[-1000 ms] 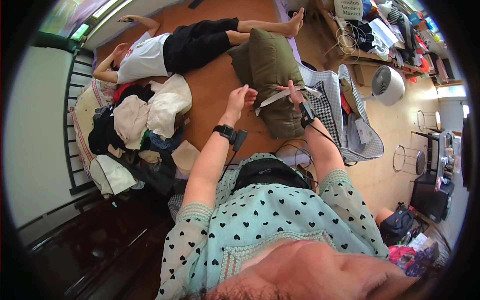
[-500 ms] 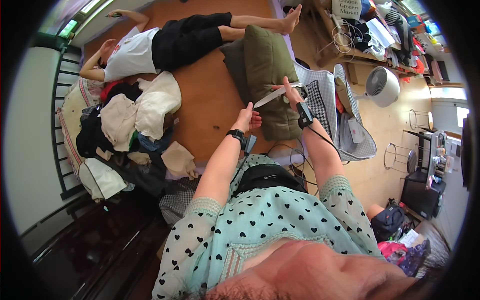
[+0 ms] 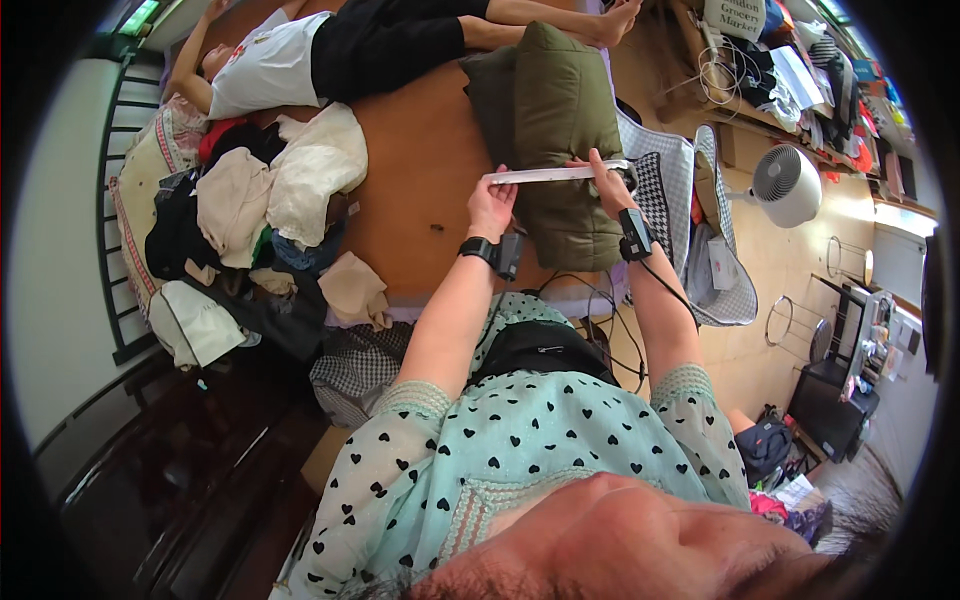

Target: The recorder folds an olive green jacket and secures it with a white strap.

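Note:
A narrow white strip (image 3: pixel 545 175) is stretched almost level between my hands, just above a folded olive-green quilt (image 3: pixel 568 105). My left hand (image 3: pixel 490 210) is closed with its thumb and fingers on the strip's left end. My right hand (image 3: pixel 608 188) grips it near the right end, over the quilt's right side; a short part goes on beyond the fingers, beside a small dark item I cannot make out. Both wrists carry black straps with small devices and cables. A darker grey-green folded piece (image 3: pixel 492 105) lies against the quilt's left side.
Someone in a white shirt (image 3: pixel 270 65) lies across the far side of the brown mat (image 3: pixel 420 160). Piled clothes (image 3: pixel 235 205) lie at left. On the right are an open checked storage bag (image 3: pixel 735 290), a white fan (image 3: pixel 787 185) and a cluttered desk (image 3: pixel 690 40). Cables (image 3: pixel 600 300) hang near my waist.
The strip has gone from slanting to nearly level and looks pulled straighter. My left hand has risen and closed on its end. The view has shifted, and the lying person appears higher up.

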Action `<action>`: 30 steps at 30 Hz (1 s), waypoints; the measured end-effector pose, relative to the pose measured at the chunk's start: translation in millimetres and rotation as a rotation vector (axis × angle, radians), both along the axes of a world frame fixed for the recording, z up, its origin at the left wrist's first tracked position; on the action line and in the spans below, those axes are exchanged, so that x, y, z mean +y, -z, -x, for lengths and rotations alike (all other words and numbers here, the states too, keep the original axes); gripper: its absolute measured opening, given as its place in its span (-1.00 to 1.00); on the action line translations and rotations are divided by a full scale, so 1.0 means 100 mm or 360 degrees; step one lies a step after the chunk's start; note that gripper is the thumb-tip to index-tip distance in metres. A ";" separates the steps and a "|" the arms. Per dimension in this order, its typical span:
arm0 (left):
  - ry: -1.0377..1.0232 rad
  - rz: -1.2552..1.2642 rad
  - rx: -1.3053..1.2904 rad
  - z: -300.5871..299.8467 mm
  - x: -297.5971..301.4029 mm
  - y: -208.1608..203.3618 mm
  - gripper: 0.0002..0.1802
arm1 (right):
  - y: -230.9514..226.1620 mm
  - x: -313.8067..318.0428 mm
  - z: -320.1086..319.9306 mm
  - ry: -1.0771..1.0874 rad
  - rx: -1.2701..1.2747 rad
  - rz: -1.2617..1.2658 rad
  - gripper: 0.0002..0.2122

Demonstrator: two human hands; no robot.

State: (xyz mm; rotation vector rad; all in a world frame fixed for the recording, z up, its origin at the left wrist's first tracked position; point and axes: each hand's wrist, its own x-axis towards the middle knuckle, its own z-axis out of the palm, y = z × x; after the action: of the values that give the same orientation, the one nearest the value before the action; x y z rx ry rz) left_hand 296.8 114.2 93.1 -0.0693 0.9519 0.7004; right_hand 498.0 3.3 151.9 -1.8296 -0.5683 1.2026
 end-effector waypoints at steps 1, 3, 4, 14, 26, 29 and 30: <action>-0.0120 0.0039 -0.0196 0.07 0.09 -0.05 -0.85 | -0.01 0.01 -0.01 -0.0019 0.0004 -0.0001 -0.37; -0.0251 -0.0076 -0.0384 0.26 0.37 -0.12 -0.80 | -0.01 0.01 -0.03 -0.0029 0.0140 -0.0027 -0.39; -0.0268 -0.0130 -0.0442 0.38 0.52 -0.16 -0.78 | 0.11 -0.01 -0.10 -0.0041 0.0119 -0.0079 -0.40; 0.0126 -0.0706 0.0070 1.20 1.36 -0.68 -0.63 | 0.17 0.05 -0.24 -0.0049 0.0038 0.0186 -0.38; 0.0273 -0.0652 -0.0091 1.30 1.19 -0.96 -0.54 | -0.19 0.00 -0.03 -0.0161 -0.0248 -0.0131 -0.39; 0.0274 -0.0635 -0.0119 1.35 1.19 -0.98 -0.55 | -0.26 0.01 0.04 -0.0158 -0.0287 -0.0253 -0.39; 0.0274 -0.0630 -0.0123 1.36 1.18 -0.99 -0.56 | -0.25 0.01 0.04 -0.0149 -0.0273 -0.0230 -0.39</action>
State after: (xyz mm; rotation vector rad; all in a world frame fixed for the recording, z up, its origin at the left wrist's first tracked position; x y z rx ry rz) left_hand 160.5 232.4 191.8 0.3288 0.7217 0.7090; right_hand 494.0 4.0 177.1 -1.8092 -0.8245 1.0425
